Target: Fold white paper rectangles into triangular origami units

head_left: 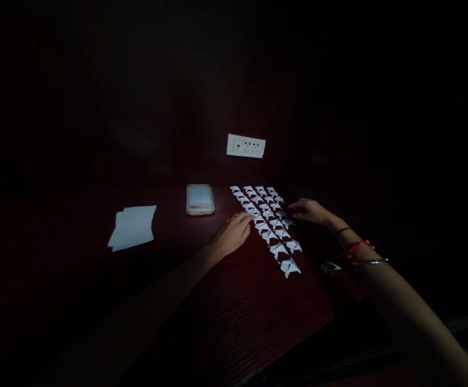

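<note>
Several small white folded-paper figures [267, 235] lie in slanting rows on the dark red table [242, 301]. My left hand [234, 235], wearing a ring, is at the left edge of these rows. Its fingers are stretched out, with the tips touching or right beside a figure. Across the rows, my right hand [312, 210] hovers close to the right-hand edge, fingers slightly bent and apart, nothing seen between them. The front figure [289, 266] sits alone at the near end of the rows.
Left of the rows is a phone-like device [200, 200] with a blurred screen. Farther left lies a small stack of white paper sheets [134, 227]. A white power socket [246, 146] is on the dark wall behind. More folded paper [331, 267] lies beside my right forearm.
</note>
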`<state>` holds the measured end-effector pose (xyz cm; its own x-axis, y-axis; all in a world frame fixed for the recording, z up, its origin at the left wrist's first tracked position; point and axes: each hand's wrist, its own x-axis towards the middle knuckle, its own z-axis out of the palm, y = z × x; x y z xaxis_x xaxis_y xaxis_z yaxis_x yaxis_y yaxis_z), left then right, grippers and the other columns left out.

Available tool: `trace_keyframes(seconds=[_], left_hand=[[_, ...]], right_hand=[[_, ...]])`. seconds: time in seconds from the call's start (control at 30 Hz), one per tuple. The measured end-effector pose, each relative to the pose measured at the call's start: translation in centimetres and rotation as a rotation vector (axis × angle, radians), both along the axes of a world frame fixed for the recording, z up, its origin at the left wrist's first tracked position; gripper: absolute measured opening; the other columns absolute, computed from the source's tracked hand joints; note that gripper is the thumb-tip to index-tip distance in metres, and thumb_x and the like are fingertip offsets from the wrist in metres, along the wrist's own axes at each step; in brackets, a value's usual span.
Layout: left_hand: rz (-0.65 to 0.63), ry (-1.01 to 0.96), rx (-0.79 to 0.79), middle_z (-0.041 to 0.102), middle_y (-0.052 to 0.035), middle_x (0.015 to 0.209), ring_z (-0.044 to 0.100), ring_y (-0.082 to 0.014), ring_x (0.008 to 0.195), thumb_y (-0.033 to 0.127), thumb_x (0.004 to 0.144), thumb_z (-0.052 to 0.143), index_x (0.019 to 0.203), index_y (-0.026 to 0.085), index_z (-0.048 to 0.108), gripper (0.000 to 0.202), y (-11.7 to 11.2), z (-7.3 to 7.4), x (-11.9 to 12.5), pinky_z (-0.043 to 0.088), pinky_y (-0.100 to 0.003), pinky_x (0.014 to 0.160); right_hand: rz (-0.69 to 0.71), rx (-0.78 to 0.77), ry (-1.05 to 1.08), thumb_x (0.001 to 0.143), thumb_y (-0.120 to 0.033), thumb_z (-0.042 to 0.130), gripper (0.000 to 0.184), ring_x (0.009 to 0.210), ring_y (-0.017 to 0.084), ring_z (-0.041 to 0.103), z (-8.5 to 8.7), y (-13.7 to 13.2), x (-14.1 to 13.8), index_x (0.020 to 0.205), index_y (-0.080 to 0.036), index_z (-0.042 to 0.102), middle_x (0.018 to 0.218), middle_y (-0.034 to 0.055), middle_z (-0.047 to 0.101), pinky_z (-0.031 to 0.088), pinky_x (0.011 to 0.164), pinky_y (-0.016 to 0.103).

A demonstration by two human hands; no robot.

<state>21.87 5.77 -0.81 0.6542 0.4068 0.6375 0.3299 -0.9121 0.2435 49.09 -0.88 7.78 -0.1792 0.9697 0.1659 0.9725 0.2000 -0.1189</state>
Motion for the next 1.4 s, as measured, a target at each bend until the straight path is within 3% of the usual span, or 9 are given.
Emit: trace_keyframes(seconds=[0.1, 0.23, 0.4, 0.5, 0.63, 0.87, 1.1, 1.27, 1.4], left_hand=[[0.049, 0.030, 0.008, 0.047, -0.0050, 0.110, 0.044, -0.0177, 0.101, 0.012, 0.080, 0.037, 0.111, 0.018, 0.043, 0.032, -0.3, 0.4, -1.2, 0.035, -0.034, 0.090], [0.124, 0.071, 0.027, 0.043, -0.0055, 0.114, 0.041, -0.0188, 0.106, 0.013, 0.080, 0.038, 0.112, 0.019, 0.043, 0.034, -0.4, 1.3, -5.8, 0.032, -0.035, 0.093], [0.281, 0.122, 0.046, 0.041, -0.0054, 0.117, 0.039, -0.0197, 0.108, 0.014, 0.080, 0.038, 0.114, 0.020, 0.043, 0.035, 0.2, 2.3, -16.4, 0.031, -0.037, 0.094], [0.384, 0.156, -0.014, 0.041, -0.0063, 0.117, 0.039, -0.0203, 0.108, 0.017, 0.080, 0.040, 0.111, 0.019, 0.045, 0.032, 0.3, 2.3, -22.9, 0.031, -0.038, 0.093], [0.458, 0.195, -0.055, 0.041, -0.0059, 0.117, 0.041, -0.0195, 0.107, 0.027, 0.079, 0.045, 0.111, 0.020, 0.045, 0.032, -0.1, 1.6, -28.2, 0.033, -0.036, 0.091], [0.463, 0.227, -0.129, 0.048, -0.0072, 0.113, 0.045, -0.0190, 0.104, 0.037, 0.080, 0.045, 0.113, 0.018, 0.042, 0.038, 0.2, 0.3, -29.9, 0.036, -0.033, 0.087], [0.435, 0.233, -0.149, 0.053, -0.0043, 0.106, 0.049, -0.0176, 0.099, 0.030, 0.080, 0.046, 0.105, 0.021, 0.050, 0.027, 0.3, 0.5, -30.1, 0.038, -0.033, 0.085], [0.412, 0.203, -0.145, 0.053, -0.0032, 0.104, 0.049, -0.0151, 0.098, 0.021, 0.078, 0.046, 0.107, 0.020, 0.048, 0.028, 0.2, 0.9, -30.0, 0.037, -0.028, 0.086], [0.429, 0.181, -0.142, 0.049, -0.0053, 0.111, 0.046, -0.0165, 0.103, 0.025, 0.081, 0.044, 0.112, 0.018, 0.043, 0.033, 0.2, 0.8, -29.9, 0.036, -0.030, 0.089]], right_hand=[[-0.009, 0.178, 0.270, 0.075, -0.030, 0.051, 0.036, 0.083, 0.016, 0.055, 1.8, -0.8, -1.9, 0.107, -0.014, 0.054, 0.100, 0.0084, 0.057, 0.044, 0.074, 0.028], [0.106, 0.195, 0.413, 0.076, -0.032, 0.050, 0.030, 0.090, 0.018, 0.054, 2.3, -1.0, -7.4, 0.100, -0.016, 0.058, 0.100, 0.0072, 0.057, 0.042, 0.079, 0.029], [0.323, 0.022, 0.433, 0.075, -0.027, 0.051, 0.024, 0.081, 0.016, 0.057, 0.0, 0.6, -18.4, 0.092, -0.015, 0.062, 0.089, 0.0064, 0.062, 0.044, 0.073, 0.028], [0.421, 0.011, 0.329, 0.074, -0.023, 0.052, 0.020, 0.082, 0.016, 0.056, -2.0, 2.3, -25.2, 0.090, -0.018, 0.063, 0.089, 0.0045, 0.063, 0.043, 0.075, 0.028], [0.419, 0.067, 0.289, 0.073, -0.019, 0.052, 0.027, 0.088, 0.019, 0.053, -4.4, 4.5, -31.8, 0.098, -0.014, 0.060, 0.095, 0.0095, 0.060, 0.040, 0.080, 0.031], [0.468, 0.108, 0.279, 0.072, -0.027, 0.057, 0.041, 0.099, 0.020, 0.047, -6.9, 6.8, -35.9, 0.110, -0.013, 0.052, 0.105, 0.0117, 0.052, 0.035, 0.086, 0.034], [0.570, 0.122, 0.290, 0.074, -0.028, 0.054, 0.027, 0.093, 0.019, 0.052, -6.9, 7.6, -36.2, 0.098, -0.015, 0.060, 0.097, 0.0098, 0.059, 0.036, 0.084, 0.032], [0.593, 0.122, 0.328, 0.074, -0.029, 0.054, 0.027, 0.086, 0.018, 0.055, -6.9, 7.7, -35.9, 0.097, -0.016, 0.061, 0.094, 0.0080, 0.061, 0.040, 0.078, 0.028], [0.586, 0.131, 0.360, 0.081, -0.026, 0.045, 0.024, 0.085, 0.016, 0.055, -7.1, 7.5, -35.5, 0.095, -0.016, 0.062, 0.092, 0.0071, 0.062, 0.040, 0.076, 0.026]])
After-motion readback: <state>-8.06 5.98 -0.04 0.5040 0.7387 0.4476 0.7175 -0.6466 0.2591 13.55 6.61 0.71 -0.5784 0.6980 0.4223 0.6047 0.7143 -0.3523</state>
